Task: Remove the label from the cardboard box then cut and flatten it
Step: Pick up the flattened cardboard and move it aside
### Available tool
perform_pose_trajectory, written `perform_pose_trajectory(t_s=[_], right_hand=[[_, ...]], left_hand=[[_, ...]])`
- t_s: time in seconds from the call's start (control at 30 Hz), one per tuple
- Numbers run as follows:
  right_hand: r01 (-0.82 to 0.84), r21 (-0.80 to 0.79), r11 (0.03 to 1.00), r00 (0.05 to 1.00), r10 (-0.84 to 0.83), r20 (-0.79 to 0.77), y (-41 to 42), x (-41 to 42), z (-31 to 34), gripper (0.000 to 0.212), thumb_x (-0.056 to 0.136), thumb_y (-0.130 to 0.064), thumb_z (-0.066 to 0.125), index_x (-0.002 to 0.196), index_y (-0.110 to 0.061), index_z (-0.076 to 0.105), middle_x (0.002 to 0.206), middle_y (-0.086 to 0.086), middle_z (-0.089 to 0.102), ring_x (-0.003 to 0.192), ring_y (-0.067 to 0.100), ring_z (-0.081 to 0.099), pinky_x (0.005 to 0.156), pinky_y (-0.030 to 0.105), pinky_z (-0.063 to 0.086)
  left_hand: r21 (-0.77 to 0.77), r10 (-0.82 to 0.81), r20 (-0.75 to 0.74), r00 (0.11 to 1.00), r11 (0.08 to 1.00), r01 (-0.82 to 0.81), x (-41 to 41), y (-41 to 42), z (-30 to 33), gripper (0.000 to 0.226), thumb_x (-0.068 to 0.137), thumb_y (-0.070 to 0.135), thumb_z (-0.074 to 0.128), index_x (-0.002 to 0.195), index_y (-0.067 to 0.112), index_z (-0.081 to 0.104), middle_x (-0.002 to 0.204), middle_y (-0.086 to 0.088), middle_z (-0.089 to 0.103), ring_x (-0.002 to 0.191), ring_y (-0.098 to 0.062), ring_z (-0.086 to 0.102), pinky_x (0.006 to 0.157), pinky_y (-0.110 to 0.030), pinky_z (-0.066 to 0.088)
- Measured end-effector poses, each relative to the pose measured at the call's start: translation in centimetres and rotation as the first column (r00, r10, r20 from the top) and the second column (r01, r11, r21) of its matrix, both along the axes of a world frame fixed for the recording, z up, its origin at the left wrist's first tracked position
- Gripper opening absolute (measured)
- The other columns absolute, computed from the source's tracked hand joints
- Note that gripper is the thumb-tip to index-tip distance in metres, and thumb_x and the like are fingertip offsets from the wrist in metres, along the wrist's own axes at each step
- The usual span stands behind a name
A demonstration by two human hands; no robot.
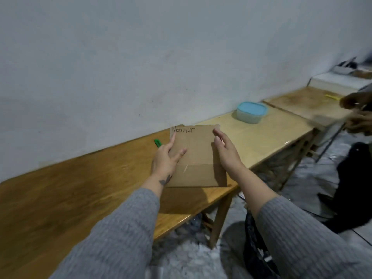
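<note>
A brown wooden counter [80,188] runs along a pale wall, and a green marker-like object [157,143] lies on it near the wall, just left of the cardboard box [198,158]. The box is flattened and sits at the counter's right end, over the seam where a lighter counter [261,137] begins. The left hand [167,158] rests on the box's left edge, fingers spread and flat against the cardboard, index finger reaching up toward the top corner; it grips nothing. Along the top edge of the box, handwriting reads "Mansyur". A fold line crosses the box lower down. The right hand [225,150] is at the box's right edge, fingers loosely curled and apart, fingertips touching or just above the cardboard; which one cannot be told. Both arms wear grey knitted sleeves. Farther right, a plastic container with a blue lid [252,112] stands on the lighter counter near the wall, well apart from the box. At the far right edge, another person's hands [356,111] appear, blurred.
</note>
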State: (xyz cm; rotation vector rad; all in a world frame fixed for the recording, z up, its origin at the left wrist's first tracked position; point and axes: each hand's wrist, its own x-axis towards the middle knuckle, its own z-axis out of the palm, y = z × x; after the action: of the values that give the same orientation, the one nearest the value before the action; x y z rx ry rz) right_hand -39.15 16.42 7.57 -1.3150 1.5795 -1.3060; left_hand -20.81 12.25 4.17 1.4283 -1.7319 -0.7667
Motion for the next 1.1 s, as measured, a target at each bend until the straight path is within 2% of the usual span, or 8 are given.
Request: perform_pose_trajectory(t_s=[0.1, 0.23, 0.4, 0.53, 0.7, 0.83, 0.97, 1.1], right_hand=[[-0.069, 0.179, 0.981, 0.992, 0.048, 0.117, 1.0, -5.0, -1.0, 0.067, 0.093, -0.003, 0.05, 0.149, -0.032, 0.027, 0.148, -0.006, 0.035, 0.12, 0.015, 0.042, 0.09, 0.03, 0.039], [-0.092, 0.363, 0.927, 0.979, 0.019, 0.201, 2.5, -12.8, -3.4, 0.085, 0.088, 0.012, 0.052, 0.148, -0.039, 0.021, 0.135, -0.002, 0.046, 0.103, 0.019, 0.051, 0.086, 0.033, 0.046], [0.139, 0.402, 0.905, 0.966, -0.213, 0.145, 4.2, -23.4, -6.8, 0.079, 0.081, 0.018, 0.058, 0.143, -0.029, 0.04, 0.133, 0.01, 0.057, 0.106, 0.019, 0.056, 0.088, 0.032, 0.048], [0.216, 0.495, 0.841, 0.961, -0.273, 0.044, 5.0, -32.0, -9.5, 0.066, 0.082, 0.008, 0.066, 0.138, -0.021, 0.049, 0.14, 0.011, 0.051, 0.125, 0.024, 0.05, 0.1, 0.031, 0.045], [0.218, 0.574, 0.79, 0.967, -0.253, -0.018, 6.0, -39.8, -15.9, 0.069, 0.079, 0.008, 0.069, 0.138, -0.02, 0.048, 0.139, 0.009, 0.052, 0.126, 0.018, 0.049, 0.094, 0.023, 0.042], [0.193, 0.642, 0.742, 0.972, -0.233, -0.023, 8.2, -42.9, -22.6, 0.07, 0.08, 0.009, 0.067, 0.142, -0.013, 0.043, 0.143, 0.001, 0.048, 0.124, 0.012, 0.049, 0.095, 0.018, 0.037], [0.174, 0.725, 0.666, 0.97, -0.241, -0.011, 10.3, -44.6, -30.4, 0.069, 0.083, 0.007, 0.066, 0.143, -0.014, 0.041, 0.143, 0.001, 0.048, 0.122, 0.012, 0.05, 0.106, 0.027, 0.037], [0.216, 0.736, 0.642, 0.964, -0.259, -0.057, 10.6, -45.7, -39.4, 0.066, 0.082, 0.008, 0.064, 0.141, -0.013, 0.043, 0.141, 0.002, 0.05, 0.124, 0.015, 0.049, 0.1, 0.019, 0.036]], left_hand=[[0.003, -0.027, 0.056, 0.998, 1.0, 0.027, -4.4, -0.7, -0.8, 0.068, 0.086, 0.054, 0.061, 0.146, 0.041, 0.031, 0.124, -0.007, 0.059, 0.111, -0.023, 0.057, 0.092, -0.038, 0.048], [0.071, -0.111, 0.102, 0.989, 0.992, 0.104, -11.7, -0.8, -2.4, 0.066, 0.088, 0.052, 0.06, 0.146, 0.04, 0.032, 0.121, -0.006, 0.056, 0.112, -0.022, 0.055, 0.087, -0.032, 0.043], [0.244, -0.372, 0.114, 0.921, 0.909, 0.337, -22.5, -0.3, -5.9, 0.084, 0.09, 0.038, 0.064, 0.153, 0.032, 0.009, 0.138, -0.008, 0.05, 0.127, -0.025, 0.049, 0.105, -0.033, 0.039], [0.409, -0.473, 0.13, 0.871, 0.826, 0.388, -30.3, 0.5, -9.0, 0.098, 0.084, 0.027, 0.074, 0.154, 0.016, 0.006, 0.146, -0.008, 0.045, 0.129, -0.024, 0.048, 0.097, -0.023, 0.038], [0.509, -0.485, 0.235, 0.843, 0.8, 0.318, -38.4, 2.2, -14.4, 0.108, 0.075, 0.037, 0.081, 0.155, 0.019, 0.011, 0.143, -0.016, 0.041, 0.131, -0.031, 0.042, 0.102, -0.029, 0.034], [0.588, -0.49, 0.156, 0.858, 0.744, 0.319, -41.8, 4.1, -20.6, 0.108, 0.071, 0.024, 0.085, 0.153, 0.017, 0.016, 0.144, -0.011, 0.045, 0.129, -0.025, 0.045, 0.094, -0.02, 0.035], [0.648, -0.535, 0.131, 0.835, 0.683, 0.337, -43.5, 5.0, -27.7, 0.107, 0.072, 0.015, 0.084, 0.153, 0.011, 0.015, 0.139, -0.013, 0.051, 0.123, -0.026, 0.05, 0.076, -0.01, 0.033], [0.709, -0.519, 0.053, 0.853, 0.621, 0.334, -45.0, 5.1, -36.8, 0.107, 0.072, 0.005, 0.083, 0.153, 0.006, 0.013, 0.137, -0.011, 0.048, 0.126, -0.026, 0.048, 0.082, -0.011, 0.04]])
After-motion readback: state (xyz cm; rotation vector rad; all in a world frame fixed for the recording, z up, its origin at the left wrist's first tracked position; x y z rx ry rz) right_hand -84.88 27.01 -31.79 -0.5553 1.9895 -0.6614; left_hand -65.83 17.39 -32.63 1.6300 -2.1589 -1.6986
